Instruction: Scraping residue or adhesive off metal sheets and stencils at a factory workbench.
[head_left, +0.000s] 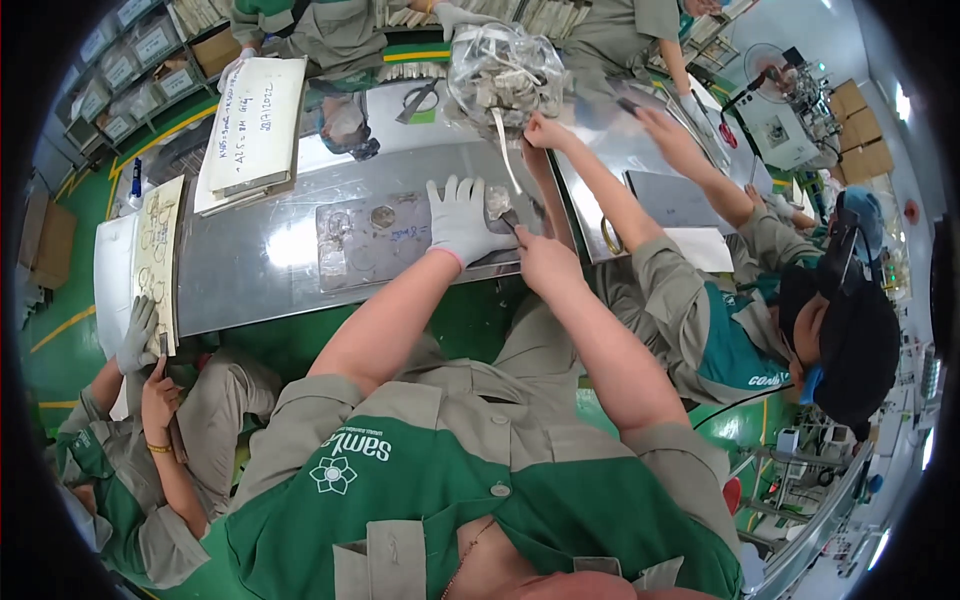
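On the metal table lies a flat grey sheet [345,265] with round outlines marked or cut into it. My left hand [462,222], in a white glove, presses flat on the sheet's right part with its fingers spread. My bare right hand [548,262] is closed round a slim dark blade-like tool [511,221] at the sheet's right end. The tool's tip is beside a small crumpled whitish scrap [498,202]. A round cut piece [383,216] shows near the middle of the sheet. Clear film-like bits [334,228] lie on its left end.
A clear plastic bag [505,75] of scraps stands at the table's far side, a pale strip hanging from it. Scissors [416,103] lie to its left. A stack of white boards [255,130] sits at the far left. Co-workers sit close on the left, right and opposite sides.
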